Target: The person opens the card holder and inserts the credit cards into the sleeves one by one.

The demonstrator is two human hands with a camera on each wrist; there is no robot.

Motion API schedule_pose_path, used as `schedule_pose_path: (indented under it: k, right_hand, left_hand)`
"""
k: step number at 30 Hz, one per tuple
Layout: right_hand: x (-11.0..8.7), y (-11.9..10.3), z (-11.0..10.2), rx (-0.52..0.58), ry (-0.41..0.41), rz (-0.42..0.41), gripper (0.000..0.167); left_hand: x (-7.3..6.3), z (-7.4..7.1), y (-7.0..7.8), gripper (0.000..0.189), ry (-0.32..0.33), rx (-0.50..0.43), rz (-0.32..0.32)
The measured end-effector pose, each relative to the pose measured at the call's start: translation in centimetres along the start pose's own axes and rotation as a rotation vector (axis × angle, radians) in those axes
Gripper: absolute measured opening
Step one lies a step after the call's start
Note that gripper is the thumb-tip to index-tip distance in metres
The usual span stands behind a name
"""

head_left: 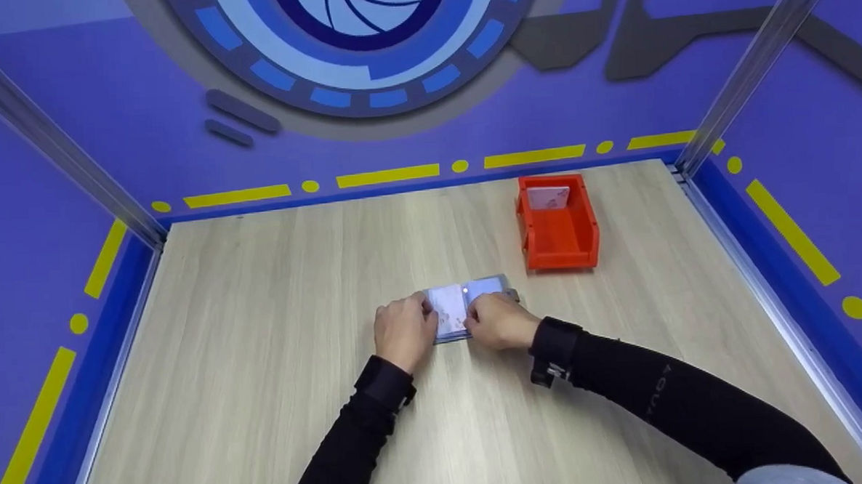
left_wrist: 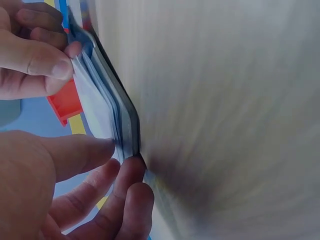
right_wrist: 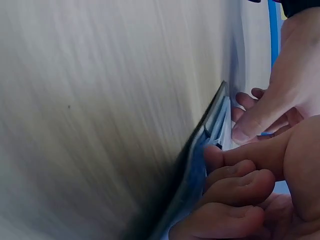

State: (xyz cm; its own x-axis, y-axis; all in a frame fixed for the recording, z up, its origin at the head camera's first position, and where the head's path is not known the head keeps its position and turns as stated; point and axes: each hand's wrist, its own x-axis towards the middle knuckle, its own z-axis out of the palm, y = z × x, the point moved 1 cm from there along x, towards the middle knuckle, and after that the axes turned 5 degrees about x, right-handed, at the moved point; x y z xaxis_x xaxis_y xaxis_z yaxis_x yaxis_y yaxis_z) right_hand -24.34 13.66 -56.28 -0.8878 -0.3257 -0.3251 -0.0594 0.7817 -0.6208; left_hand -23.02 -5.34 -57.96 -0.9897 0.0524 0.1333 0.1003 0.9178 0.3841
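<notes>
A small card album (head_left: 485,285) with clear sleeves lies opened out on the table, a snap strap at its right edge. On its left page shows a pale card (head_left: 446,304) with a pink print. My left hand (head_left: 406,332) grips the album's left edge, thumb on the sleeves (left_wrist: 95,107) and fingers beneath the cover (left_wrist: 131,120). The right hand (head_left: 503,322) is over the right page, fingers curled and fingertips pinching at the card's inner edge by the fold. In the right wrist view, the curled right fingers (right_wrist: 240,187) lie along the cover (right_wrist: 187,187); cannot tell whether they also catch the sleeve.
An orange-red open bin (head_left: 560,233) stands behind and to the right of the album, with pale pink-printed cards (head_left: 548,197) leaning at its back wall. Blue printed panels (head_left: 412,148) and metal posts enclose the wooden table (head_left: 273,292) at the back and sides.
</notes>
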Motion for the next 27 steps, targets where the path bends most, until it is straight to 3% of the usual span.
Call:
schedule_pose_path:
  k: [7, 16, 23, 27]
  right_hand:
    - [0.1, -0.1, 0.3, -0.008, 0.024, -0.016, 0.023]
    - [0.1, 0.3, 0.1, -0.019, 0.067, -0.042, 0.034]
    - [0.2, 0.1, -1.7, -0.041, 0.130, -0.103, 0.026]
    - [0.6, 0.4, -3.4, -0.052, 0.169, -0.096, 0.023]
  left_hand:
    - [0.2, -0.1, 0.0, 0.011, 0.011, -0.005, 0.019]
    - [0.1, -0.3, -0.2, 0.016, 0.009, 0.012, 0.005]
    - [0.2, -0.7, 0.0, 0.017, 0.023, 0.015, -0.011]
    - [0.4, -1.2, 0.4, 0.018, 0.026, 0.012, -0.003]
